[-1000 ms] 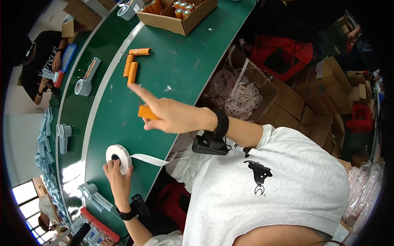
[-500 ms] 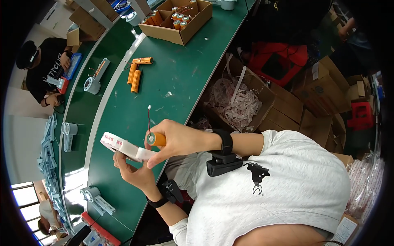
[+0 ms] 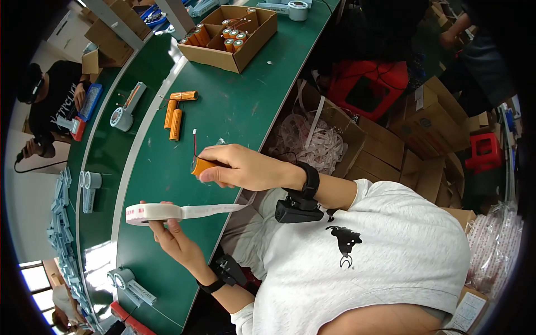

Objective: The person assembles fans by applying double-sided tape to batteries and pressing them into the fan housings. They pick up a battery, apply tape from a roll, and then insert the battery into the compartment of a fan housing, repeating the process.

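Observation:
My left hand [image 3: 181, 245] grips a roll of white tape [image 3: 153, 211] with red print, fingers under and behind it. From the roll a long pale strip [image 3: 212, 209] stretches right past the table edge; whether its far end touches my right hand I cannot tell. Above it, my right hand [image 3: 237, 164] is closed around an orange cylindrical battery [image 3: 201, 166], whose thin lead with a white connector [image 3: 195, 132] points up. Farther off on the green table [image 3: 234, 95] lie several more orange batteries [image 3: 176, 124], grouped together.
A cardboard box [image 3: 215, 58] of orange batteries stands at the far end. Light-blue handheld fans [image 3: 121, 118] sit along the left side. Right of the table are a carton of scrap strips [image 3: 315, 145] and a red stool [image 3: 371, 89]. Another person [image 3: 58, 95] works across the table.
My hands have moved apart. The right one, with the battery, has risen away from the roll, and a longer strip of tape now extends from it.

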The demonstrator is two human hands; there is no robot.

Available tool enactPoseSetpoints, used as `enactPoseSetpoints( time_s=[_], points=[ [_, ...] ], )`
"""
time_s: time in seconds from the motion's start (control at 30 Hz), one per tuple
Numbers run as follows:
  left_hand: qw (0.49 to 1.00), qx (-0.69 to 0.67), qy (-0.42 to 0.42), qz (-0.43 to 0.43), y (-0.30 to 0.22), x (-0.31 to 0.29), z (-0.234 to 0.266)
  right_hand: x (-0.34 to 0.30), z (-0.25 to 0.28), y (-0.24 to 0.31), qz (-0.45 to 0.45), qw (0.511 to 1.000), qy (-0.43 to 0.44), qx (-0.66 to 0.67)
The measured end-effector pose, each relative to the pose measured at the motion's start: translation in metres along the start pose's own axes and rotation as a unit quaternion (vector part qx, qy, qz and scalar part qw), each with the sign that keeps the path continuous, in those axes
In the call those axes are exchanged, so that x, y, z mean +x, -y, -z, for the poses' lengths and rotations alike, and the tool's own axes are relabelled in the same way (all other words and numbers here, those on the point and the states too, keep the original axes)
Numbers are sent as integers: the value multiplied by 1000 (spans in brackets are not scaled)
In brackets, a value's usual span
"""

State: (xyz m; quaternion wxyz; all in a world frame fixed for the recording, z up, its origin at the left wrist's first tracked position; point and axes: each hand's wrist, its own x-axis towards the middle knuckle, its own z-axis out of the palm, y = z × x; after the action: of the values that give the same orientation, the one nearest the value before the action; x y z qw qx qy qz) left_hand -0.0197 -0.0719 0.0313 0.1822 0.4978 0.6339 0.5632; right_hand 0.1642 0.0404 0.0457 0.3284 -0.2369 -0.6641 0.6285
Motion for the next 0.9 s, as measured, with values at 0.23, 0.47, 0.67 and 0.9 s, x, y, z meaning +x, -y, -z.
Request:
enactPoseSetpoints(
  time_s=[0.23,0.47,0.67,0.9],
  points=[
    [937,328,-16,-122,-2,-6,-15,17,-43,-2,237,964,-97,-73],
    [908,393,-63,-129,1,-10,-12,28,-61,-7,178,974,-90,-107],
    [895,439,-74,14,-3,-3,-18,52,-72,-10,63,961,-135,234],
    [879,467,-10,-97,13,6,-27,97,-81,-41,51,881,-329,337]
  ],
)
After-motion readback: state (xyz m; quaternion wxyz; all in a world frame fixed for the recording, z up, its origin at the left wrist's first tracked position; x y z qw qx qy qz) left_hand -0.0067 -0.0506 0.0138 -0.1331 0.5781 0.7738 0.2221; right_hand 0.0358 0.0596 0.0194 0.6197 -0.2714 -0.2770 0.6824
